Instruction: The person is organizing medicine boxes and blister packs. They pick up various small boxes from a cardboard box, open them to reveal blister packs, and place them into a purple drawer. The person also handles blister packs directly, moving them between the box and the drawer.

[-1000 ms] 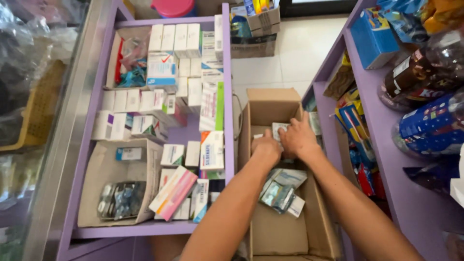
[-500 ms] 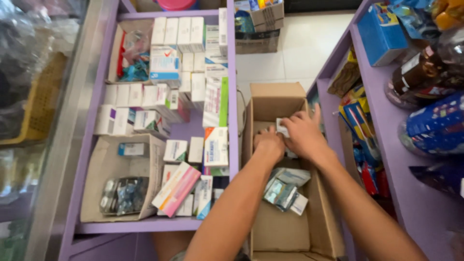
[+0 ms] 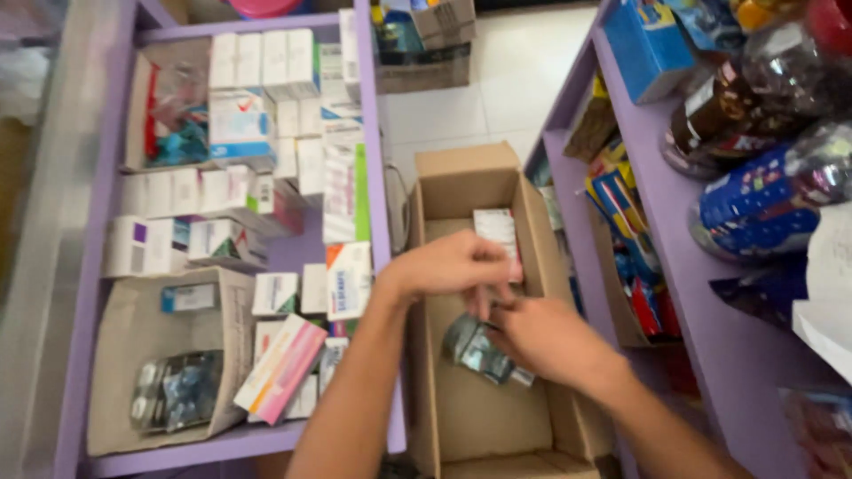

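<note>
At the far left sits a purple wooden shelf tray (image 3: 377,177), crowded with small white medicine cartons (image 3: 266,62). In its near corner lies a flattened brown paper bag (image 3: 124,328) with silvery blister packs (image 3: 169,390) resting on it, and just beside that a long pink-and-white carton (image 3: 280,368) lies tilted.

Next comes my left hand (image 3: 448,266), reaching over the open brown cardboard box (image 3: 461,173) that stands on the floor between the two shelves. Its fingers (image 3: 497,266) are curled inward around something small; the picture is blurred there, so I cannot tell what they pinch. Just behind it, a small white-and-pink carton (image 3: 495,229) stands upright against the box's right wall.

My right hand (image 3: 550,341) is lower in the same box, touching my left hand at the fingertips. Its fingers are closed on a bundle of silvery blister strips (image 3: 475,346), which hangs inside the box above its bare bottom.

To the right, a second purple shelf (image 3: 666,222) carries colourful packets (image 3: 626,204), a blue carton (image 3: 648,44) and dark plastic bottles (image 3: 754,115).
</note>
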